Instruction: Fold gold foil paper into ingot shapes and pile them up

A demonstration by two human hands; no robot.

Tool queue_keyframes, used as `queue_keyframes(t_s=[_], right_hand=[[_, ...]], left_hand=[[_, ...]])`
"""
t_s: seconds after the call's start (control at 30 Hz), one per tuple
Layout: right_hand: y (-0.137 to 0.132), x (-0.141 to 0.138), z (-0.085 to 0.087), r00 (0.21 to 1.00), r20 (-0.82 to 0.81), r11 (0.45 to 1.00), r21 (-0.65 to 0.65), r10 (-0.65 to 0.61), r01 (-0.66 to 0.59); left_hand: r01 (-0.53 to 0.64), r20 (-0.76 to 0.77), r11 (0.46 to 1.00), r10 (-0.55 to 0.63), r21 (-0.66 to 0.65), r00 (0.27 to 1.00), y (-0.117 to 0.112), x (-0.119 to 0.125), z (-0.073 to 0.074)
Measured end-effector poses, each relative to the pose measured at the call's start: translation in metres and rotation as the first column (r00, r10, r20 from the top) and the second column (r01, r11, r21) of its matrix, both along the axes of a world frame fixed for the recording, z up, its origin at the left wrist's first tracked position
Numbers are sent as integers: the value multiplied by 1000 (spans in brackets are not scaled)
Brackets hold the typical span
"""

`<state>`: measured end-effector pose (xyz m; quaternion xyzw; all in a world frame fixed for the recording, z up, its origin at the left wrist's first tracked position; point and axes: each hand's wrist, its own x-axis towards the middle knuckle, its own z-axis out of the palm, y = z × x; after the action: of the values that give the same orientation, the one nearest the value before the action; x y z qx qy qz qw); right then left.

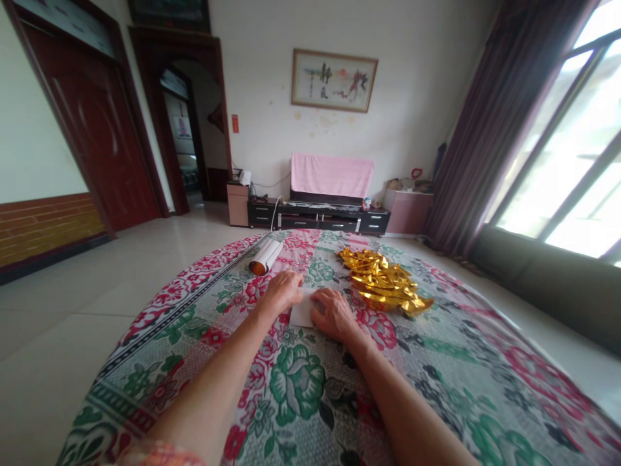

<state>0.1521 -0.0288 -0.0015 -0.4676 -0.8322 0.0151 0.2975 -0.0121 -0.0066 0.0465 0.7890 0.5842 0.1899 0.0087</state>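
A small white piece of paper (301, 315) lies on the flowered tablecloth (295, 382) between my two hands. My left hand (284, 289) is at its far left corner, with the fingers closed on the edge. On its right side, my right hand (334, 313) has curled fingers pressed onto the paper; the fingertips are partly hidden. Beyond my left hand rests a roll of paper (266, 256), white outside and gold inside. Folded gold foil paper shapes (385, 281) with pointed ends lie in an overlapping row to the right of my right hand.
The round table's edge curves close to both arms. Beyond it, a low black cabinet (334, 224) stands by the wall, with a pink cloth (332, 175) over the thing on top. A dark curtain (478, 142) and a window are on the right, doorways on the left.
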Motion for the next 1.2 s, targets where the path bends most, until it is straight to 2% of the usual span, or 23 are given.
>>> queue_keyframes(t_s=[0.07, 0.17, 0.3, 0.4, 0.6, 0.87, 1.07, 1.13, 1.2], right_hand=[[1, 0, -1, 1000, -5, 1000, -2, -3, 3], [2, 0, -1, 1000, -14, 1000, -16, 0, 0], [2, 0, 0, 1000, -23, 1000, -16, 12, -13], [2, -1, 0, 1000, -15, 1000, 15, 1, -1], [-10, 0, 1, 999, 29, 997, 71, 29, -31], [-44, 5, 8, 995, 77, 996, 59, 61, -66], [-67, 2, 15, 991, 31, 990, 42, 131, -132], [-67, 3, 17, 995, -55, 996, 52, 78, -75], [-62, 5, 16, 983, -170, 994, 65, -72, 85]], left_hand=[[59, 39, 994, -63, 90, 997, 3, 5, -5], [211, 115, 974, -219, 76, 969, 9, 13, -20], [233, 122, 970, -240, 71, 963, 13, 15, -37], [216, 142, 975, -221, 50, 965, 15, 13, -43], [263, 104, 965, -262, 9, 959, 19, 14, -45], [205, 109, 979, -203, -10, 973, 20, 15, -46], [147, 109, 989, -145, -17, 983, 15, 19, -43], [151, 102, 989, -149, -8, 984, 13, 20, -42], [155, 97, 988, -155, 4, 983, 12, 21, -43]])
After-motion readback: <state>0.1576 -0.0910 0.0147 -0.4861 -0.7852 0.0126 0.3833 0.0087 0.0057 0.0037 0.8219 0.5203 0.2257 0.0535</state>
